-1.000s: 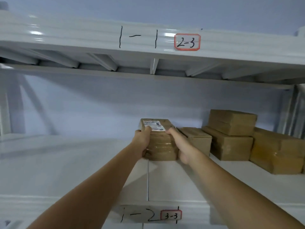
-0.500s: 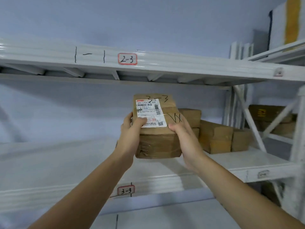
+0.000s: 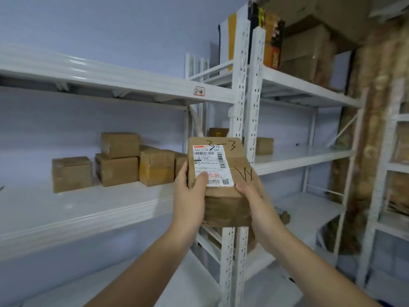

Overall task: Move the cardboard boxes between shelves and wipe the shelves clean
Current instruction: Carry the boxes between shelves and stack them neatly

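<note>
2 bare forearms reaching in from the bottom edge, no sleeves, bare left hand point(image 3: 190, 196), bare right hand point(image 3: 254, 197), short plain fingernails

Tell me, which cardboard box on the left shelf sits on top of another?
The top box, the highest in that group: it rests on a wider box, while the others stand directly on the shelf.

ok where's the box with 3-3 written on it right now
In the head view the 3-3 box is off the shelf, held up mid-frame between the left hand and right hand, in front of the white upright posts, right of the shelved boxes.
</note>
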`<state>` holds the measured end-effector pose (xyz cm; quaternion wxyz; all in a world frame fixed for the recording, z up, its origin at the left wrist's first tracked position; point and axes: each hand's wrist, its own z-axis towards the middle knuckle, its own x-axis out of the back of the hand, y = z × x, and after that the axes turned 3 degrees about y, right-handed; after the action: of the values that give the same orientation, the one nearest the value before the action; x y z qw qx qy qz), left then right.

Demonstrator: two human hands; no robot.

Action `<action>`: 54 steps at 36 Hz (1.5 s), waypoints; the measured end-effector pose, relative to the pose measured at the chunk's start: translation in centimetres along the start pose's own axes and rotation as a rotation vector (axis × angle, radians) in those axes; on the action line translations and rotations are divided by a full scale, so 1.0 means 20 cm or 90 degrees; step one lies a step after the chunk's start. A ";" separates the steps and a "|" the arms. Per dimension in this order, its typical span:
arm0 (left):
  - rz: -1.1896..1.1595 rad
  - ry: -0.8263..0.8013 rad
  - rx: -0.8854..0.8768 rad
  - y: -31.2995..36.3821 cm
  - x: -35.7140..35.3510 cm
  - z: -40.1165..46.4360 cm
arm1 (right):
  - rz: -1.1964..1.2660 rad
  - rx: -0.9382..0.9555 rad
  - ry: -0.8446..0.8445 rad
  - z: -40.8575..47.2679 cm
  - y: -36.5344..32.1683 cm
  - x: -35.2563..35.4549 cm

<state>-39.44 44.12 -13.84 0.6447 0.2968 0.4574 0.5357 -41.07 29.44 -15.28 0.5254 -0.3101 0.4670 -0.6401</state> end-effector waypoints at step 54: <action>0.056 0.019 -0.066 -1.28 -2.54 1.37 | 0.074 0.034 -0.020 2.36 0.58 2.00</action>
<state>-4.26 -8.20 -11.41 0.6281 0.2751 0.4251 0.5909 -4.93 -21.97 -12.11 0.5773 -0.2781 0.4584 -0.6157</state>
